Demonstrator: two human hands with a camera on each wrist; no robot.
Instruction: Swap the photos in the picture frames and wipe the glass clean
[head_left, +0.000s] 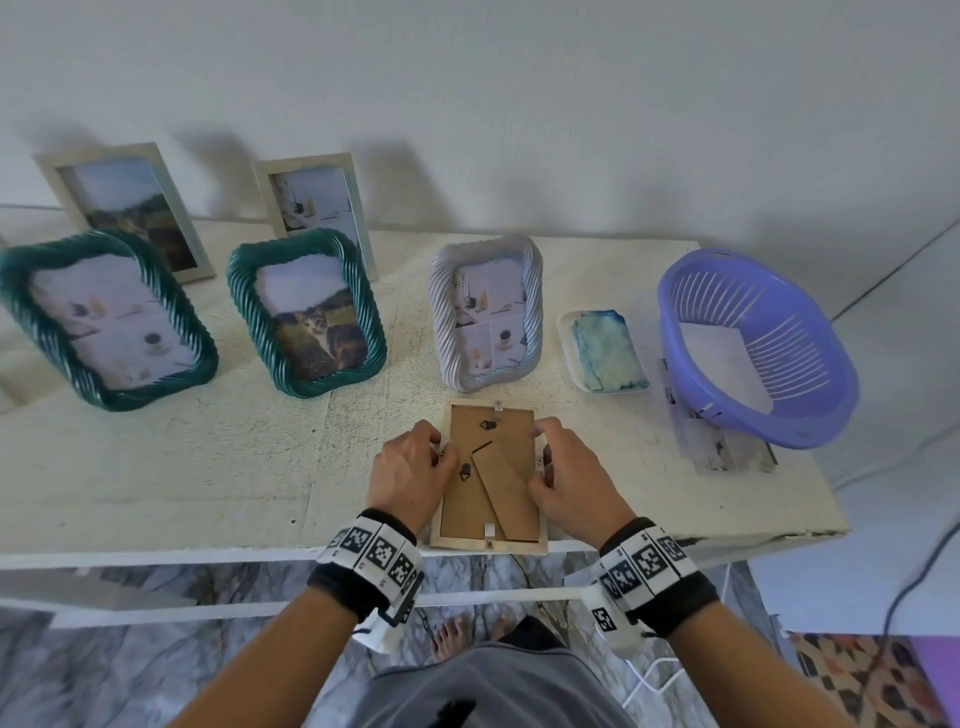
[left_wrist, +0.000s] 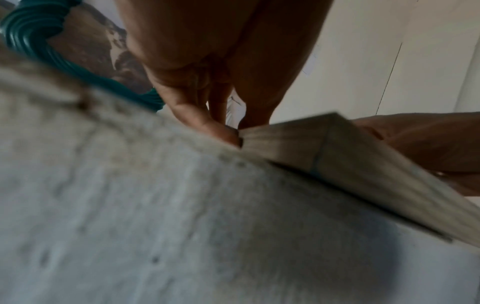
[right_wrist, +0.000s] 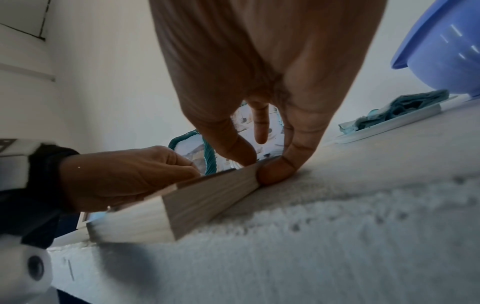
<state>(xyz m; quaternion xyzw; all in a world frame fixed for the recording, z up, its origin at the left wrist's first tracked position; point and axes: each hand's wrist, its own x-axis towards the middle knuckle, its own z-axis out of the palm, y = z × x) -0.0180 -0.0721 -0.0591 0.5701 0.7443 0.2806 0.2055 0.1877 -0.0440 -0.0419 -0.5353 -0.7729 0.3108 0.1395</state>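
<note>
Head view, lower centre: pale wooden picture frame (head_left: 489, 475) face-down on the white table (head_left: 208, 467), brown backing board with folded stand uppermost, near the front edge. Left hand (head_left: 410, 470) fingers curled, pinching the frame's left rail; right hand (head_left: 569, 475) fingers curled, gripping the right rail. Centre right: white oblong tray (head_left: 569, 343) holding a folded blue-green cloth (head_left: 608, 348). Far right: lilac slotted plastic basket (head_left: 756, 348) containing a white sheet; contents beyond that unclear. Centre: white twisted-rim frame (head_left: 485, 312), upright. Left: two green twisted-rim frames (head_left: 306, 312), two pale flat frames (head_left: 317, 208) behind.
</note>
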